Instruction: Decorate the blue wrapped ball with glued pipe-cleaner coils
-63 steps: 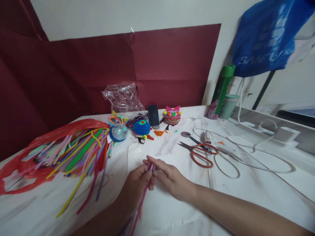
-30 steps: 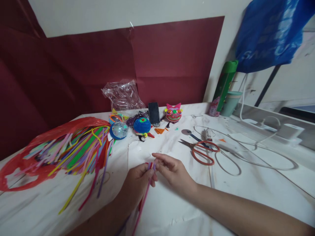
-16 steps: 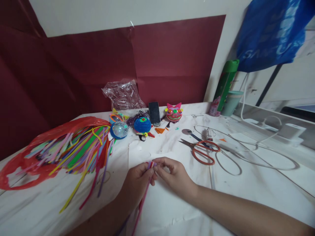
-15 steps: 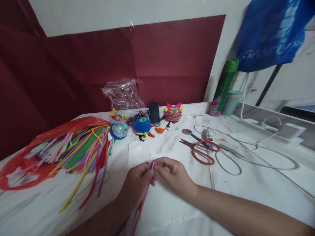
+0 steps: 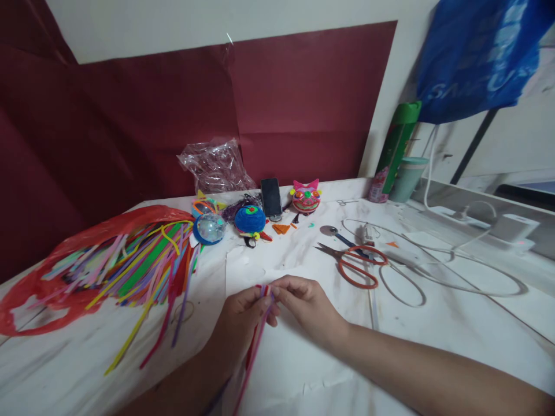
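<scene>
Several pipe cleaners (image 5: 253, 359) in pink, red and purple hang from between my hands toward the table's front. My left hand (image 5: 248, 312) pinches them near their upper ends, thumb on top. My right hand (image 5: 303, 300) is closed at the same spot, its thumb and forefinger pressed on the tips of the bundle. The exact crossing of the strands is hidden by my fingers. Beneath both hands lies a white sheet of paper (image 5: 303, 370). Orange-handled scissors (image 5: 358, 267) rest on the table to the right, blades pointing left.
A red plastic bag (image 5: 117, 216) with many coloured pipe cleaners (image 5: 143, 271) spreads at left. Along the back stand a clear-topped ball (image 5: 210, 227), a blue ball (image 5: 250, 221), a phone (image 5: 272, 198) and a pink lion-head figure (image 5: 306, 196). A white cable (image 5: 477, 289) loops at right.
My hands stay almost in place. The fingers shift slightly at the top of the bundle, and more of the red and pink strands shows below my left thumb.
</scene>
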{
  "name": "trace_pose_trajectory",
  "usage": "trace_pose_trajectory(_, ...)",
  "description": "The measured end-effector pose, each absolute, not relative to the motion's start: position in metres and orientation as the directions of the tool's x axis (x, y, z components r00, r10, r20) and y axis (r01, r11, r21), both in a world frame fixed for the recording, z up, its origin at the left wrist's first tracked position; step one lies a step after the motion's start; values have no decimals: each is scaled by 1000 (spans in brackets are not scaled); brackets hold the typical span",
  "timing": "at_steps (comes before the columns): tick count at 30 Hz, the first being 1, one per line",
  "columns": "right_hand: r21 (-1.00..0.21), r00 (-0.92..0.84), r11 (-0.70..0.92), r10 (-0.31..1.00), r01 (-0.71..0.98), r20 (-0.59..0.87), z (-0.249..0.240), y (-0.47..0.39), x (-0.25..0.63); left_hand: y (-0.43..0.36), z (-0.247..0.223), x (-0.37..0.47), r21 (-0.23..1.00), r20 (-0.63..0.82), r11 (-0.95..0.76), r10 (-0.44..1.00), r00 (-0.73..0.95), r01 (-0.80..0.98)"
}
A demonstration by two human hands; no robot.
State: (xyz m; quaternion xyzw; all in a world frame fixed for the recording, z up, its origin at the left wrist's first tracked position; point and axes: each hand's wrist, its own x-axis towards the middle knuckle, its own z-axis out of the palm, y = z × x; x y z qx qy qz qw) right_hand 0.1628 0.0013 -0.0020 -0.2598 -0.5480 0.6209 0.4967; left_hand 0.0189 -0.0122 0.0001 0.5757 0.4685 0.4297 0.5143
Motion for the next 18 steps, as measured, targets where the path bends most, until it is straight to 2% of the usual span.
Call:
trace_pose_trajectory(6, -946, -348, 161, 902, -281, 257, -9, 4, 164, -12, -1, 19, 995, 5, -24, 980, 198, 96)
trace_pose_trajectory(9, -935, -272, 334, 895, -117, 353, -12, 5, 167, -12, -1, 19, 995, 4, -23, 981, 195, 99)
trace_pose_trajectory(12, -866, -255, 498, 844, 44, 472, -14, 7, 170, -11, -2, 20, 998, -15, 3, 981, 194, 66)
trace_pose_trajectory(18, -777, -313, 623, 759, 95, 571, -18, 10, 172, -9, -3, 20, 999, -28, 21, 975, 222, 36)
